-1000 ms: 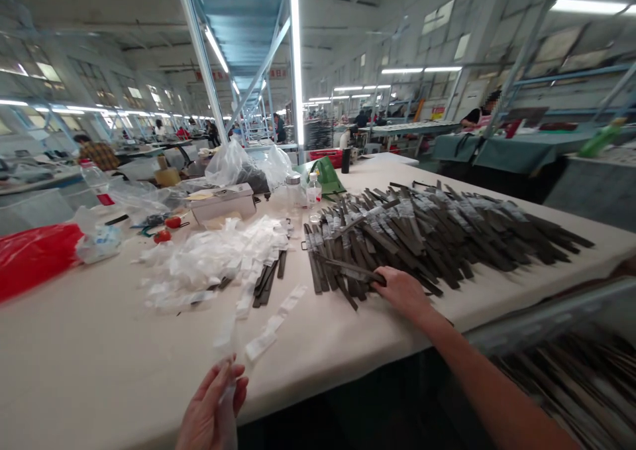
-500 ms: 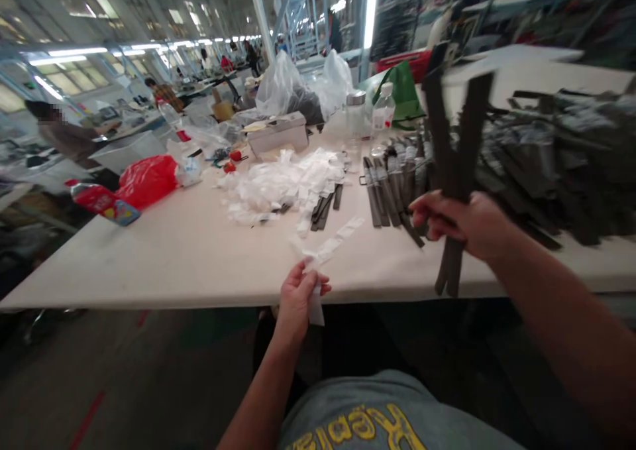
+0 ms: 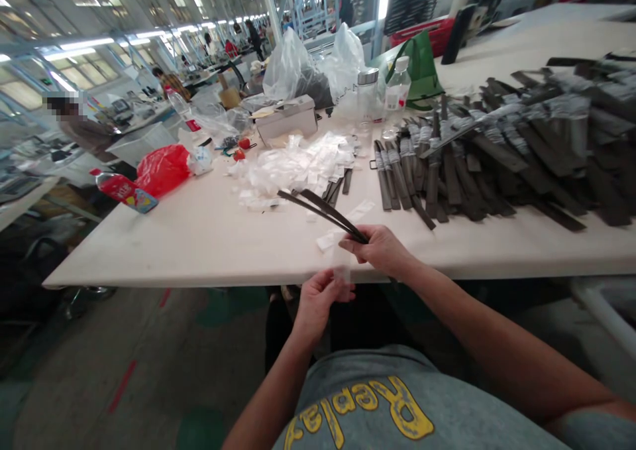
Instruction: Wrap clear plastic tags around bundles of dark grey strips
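Observation:
My right hand (image 3: 382,248) is closed around a pair of dark flat strips (image 3: 325,209), which point up and to the left over the table. Just below and left of it, at the table's front edge, my left hand (image 3: 320,301) pinches a translucent white strip (image 3: 342,264). The two hands are close together, and the white strip's upper end lies near the right fingers. Behind them on the tabletop lies a white strip marked in sections (image 3: 360,213). Farther back spreads a heap of white strips (image 3: 303,165), with a few dark strips (image 3: 346,181) by its right side.
Many dark strips in white-wrapped bundles (image 3: 536,138) cover the table's right side. At the back stand a glass jar (image 3: 368,99), a plastic bottle (image 3: 398,85), a green bag (image 3: 422,72) and a grey box (image 3: 288,122). A red bag (image 3: 163,170) and red bottle (image 3: 122,188) lie left.
My right hand has swung left and inward with the dark strips, tipping them from upright to slanting left. My left hand has shifted slightly right, still pinching the white strip.

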### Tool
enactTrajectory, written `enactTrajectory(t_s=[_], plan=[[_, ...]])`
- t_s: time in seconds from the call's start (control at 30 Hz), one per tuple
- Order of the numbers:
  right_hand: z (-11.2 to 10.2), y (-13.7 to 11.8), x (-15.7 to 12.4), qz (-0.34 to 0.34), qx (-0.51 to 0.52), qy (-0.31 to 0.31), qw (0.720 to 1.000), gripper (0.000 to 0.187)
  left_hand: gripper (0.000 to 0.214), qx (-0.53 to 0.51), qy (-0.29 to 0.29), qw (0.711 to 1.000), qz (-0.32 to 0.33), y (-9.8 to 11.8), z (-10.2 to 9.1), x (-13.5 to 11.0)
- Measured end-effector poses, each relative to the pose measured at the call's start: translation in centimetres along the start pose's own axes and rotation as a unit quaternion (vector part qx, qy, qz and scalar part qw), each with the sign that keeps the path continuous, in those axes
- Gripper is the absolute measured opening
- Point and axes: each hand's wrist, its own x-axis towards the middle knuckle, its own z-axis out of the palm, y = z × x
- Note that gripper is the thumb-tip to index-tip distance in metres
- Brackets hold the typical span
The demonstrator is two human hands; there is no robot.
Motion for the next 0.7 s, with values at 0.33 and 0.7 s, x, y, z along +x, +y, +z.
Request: enactTrajectory(t_s=[0.33,0.7], plan=[[-0.1,-0.2,0.5,-0.063,-0.098,0.004,0.993,0.026,0.036,0.09,-0.043,0.995,-0.033,-0.3,-0.5,0.2],[-2.3,1.3,-3.4,0.054,0.118,0.006,0.991,0.064,0.024,-0.193,0.112,0.972,-0.066,1.8,-1.1,3.3]])
